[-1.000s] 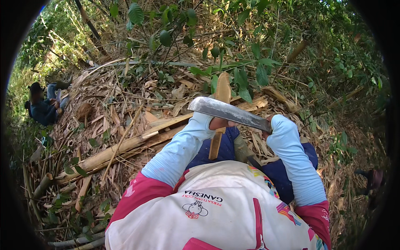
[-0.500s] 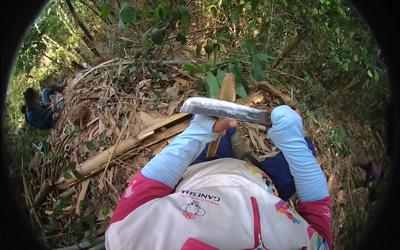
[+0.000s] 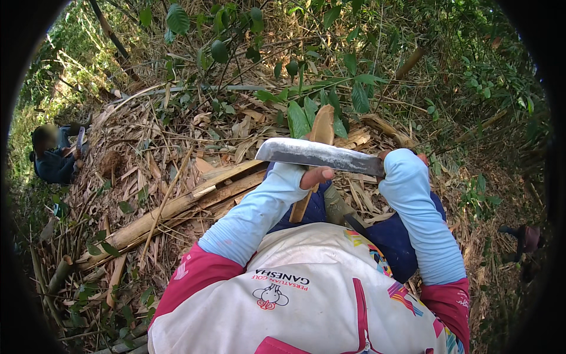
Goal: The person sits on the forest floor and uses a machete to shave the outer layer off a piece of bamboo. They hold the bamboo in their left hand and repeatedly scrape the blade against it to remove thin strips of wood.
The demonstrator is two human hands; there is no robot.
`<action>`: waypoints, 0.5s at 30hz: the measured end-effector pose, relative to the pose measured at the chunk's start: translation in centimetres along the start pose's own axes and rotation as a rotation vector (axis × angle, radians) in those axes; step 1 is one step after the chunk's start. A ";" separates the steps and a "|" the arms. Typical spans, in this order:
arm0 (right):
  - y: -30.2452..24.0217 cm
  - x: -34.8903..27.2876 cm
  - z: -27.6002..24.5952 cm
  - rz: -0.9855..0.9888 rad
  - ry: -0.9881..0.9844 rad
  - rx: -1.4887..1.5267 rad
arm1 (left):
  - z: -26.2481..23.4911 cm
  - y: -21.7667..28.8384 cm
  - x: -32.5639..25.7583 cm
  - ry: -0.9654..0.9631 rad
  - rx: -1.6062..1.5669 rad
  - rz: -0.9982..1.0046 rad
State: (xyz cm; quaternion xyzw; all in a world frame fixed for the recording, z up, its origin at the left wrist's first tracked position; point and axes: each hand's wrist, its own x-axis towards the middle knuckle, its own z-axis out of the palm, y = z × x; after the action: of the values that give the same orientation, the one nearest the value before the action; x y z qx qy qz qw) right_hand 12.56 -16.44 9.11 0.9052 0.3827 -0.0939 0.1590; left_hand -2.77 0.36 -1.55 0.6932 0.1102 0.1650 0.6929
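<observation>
Across the person's lap, one long steel blade [image 3: 321, 156] lies nearly level, its blunt tip pointing to the person's left and its edge set against one flat strip of bamboo [image 3: 318, 141] that stands almost upright from between the knees. Just below the blade's middle, the left hand [image 3: 309, 176] is wrapped around the strip, fingers closed on it, with one fingertip showing beneath the steel. At the blade's handle end, the right hand [image 3: 401, 165] is clamped around the grip, mostly hidden under a pale blue sleeve, so the separate fingers cannot be told apart. Both forearms wear the same pale blue sleeves, with red cuffs further back, over a white printed shirt. Beneath the blade, dark blue trousers cover the two knees. Left of the blade, one thick split bamboo pole [image 3: 177, 206] lies slanted across a bed of dry leaves and husks [image 3: 177, 135]. Beyond the blade's tip, green broad-leaved shoots [image 3: 306, 112] rise just behind the strip. Far to the left of the blade, well apart, one other person [image 3: 54, 154] in dark clothing crouches on the slope. To the right of the handle end, thin green brush covers the bank.
</observation>
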 end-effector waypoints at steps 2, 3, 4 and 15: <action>0.1 -0.1 0.1 0.012 -0.005 0.031 | 0.2 -0.1 0.1 -0.006 0.001 0.015; 0.4 0.1 0.5 0.011 -0.007 0.048 | 0.4 -0.1 0.0 -0.014 -0.014 -0.003; 0.5 0.3 0.7 0.006 -0.010 0.066 | 0.6 -0.1 -0.2 -0.020 -0.028 -0.024; 1.7 6.4 2.9 0.232 -0.323 0.110 | 3.1 -0.2 0.3 0.168 -0.083 0.137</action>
State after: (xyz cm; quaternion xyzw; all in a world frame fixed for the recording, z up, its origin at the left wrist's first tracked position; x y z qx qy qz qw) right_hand 18.03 -14.32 4.91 0.9237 0.2396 -0.2397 0.1784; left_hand -1.25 -2.42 -1.67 0.6536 0.1131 0.2738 0.6964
